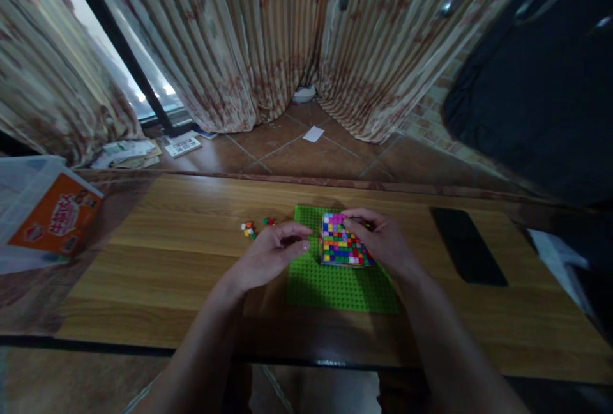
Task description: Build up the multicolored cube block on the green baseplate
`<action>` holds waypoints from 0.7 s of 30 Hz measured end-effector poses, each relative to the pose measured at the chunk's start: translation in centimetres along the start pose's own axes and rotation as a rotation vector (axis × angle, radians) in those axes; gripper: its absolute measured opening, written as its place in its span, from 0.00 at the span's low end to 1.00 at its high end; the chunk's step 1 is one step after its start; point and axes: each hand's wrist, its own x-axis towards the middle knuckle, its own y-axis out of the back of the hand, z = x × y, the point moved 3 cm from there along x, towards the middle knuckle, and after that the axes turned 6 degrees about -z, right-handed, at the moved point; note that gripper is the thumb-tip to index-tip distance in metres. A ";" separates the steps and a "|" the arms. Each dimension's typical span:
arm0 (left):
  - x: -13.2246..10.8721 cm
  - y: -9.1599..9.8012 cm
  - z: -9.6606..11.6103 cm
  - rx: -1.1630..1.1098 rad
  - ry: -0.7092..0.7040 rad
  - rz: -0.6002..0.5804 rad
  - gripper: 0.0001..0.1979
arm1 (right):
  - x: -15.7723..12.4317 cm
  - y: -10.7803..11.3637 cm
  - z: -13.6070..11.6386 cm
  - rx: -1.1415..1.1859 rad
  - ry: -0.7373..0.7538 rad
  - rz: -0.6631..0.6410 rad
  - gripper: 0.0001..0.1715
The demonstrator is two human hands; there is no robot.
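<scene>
Wooden table (pixel 143 260) with loose bricks (pixel 249 229); right hand (pixel 383 241) clasps cube (pixel 342 241); left hand (pixel 272 254) grip unclear.

I see a dim, grainy view lit only by daylight from the window (pixel 138 82) at left, edges bowed, table (pixel 191 222) in soft shadow.

Studded plastic baseplate (pixel 335 283) on smooth wood-grain table (pixel 191 260)
</scene>
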 end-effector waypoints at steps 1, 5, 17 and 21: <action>-0.1 0.7 0.1 0.014 -0.003 0.038 0.14 | -0.1 0.0 0.0 -0.008 0.001 -0.004 0.15; -0.7 4.0 -0.5 0.159 0.028 0.265 0.10 | -0.4 0.3 0.1 -0.035 0.001 -0.006 0.17; -0.8 3.7 -0.2 0.758 0.002 0.241 0.08 | -0.7 0.4 0.3 -0.070 0.014 0.054 0.17; -0.7 3.1 0.2 0.905 -0.019 0.206 0.09 | -0.7 0.3 0.4 -0.061 0.000 0.063 0.17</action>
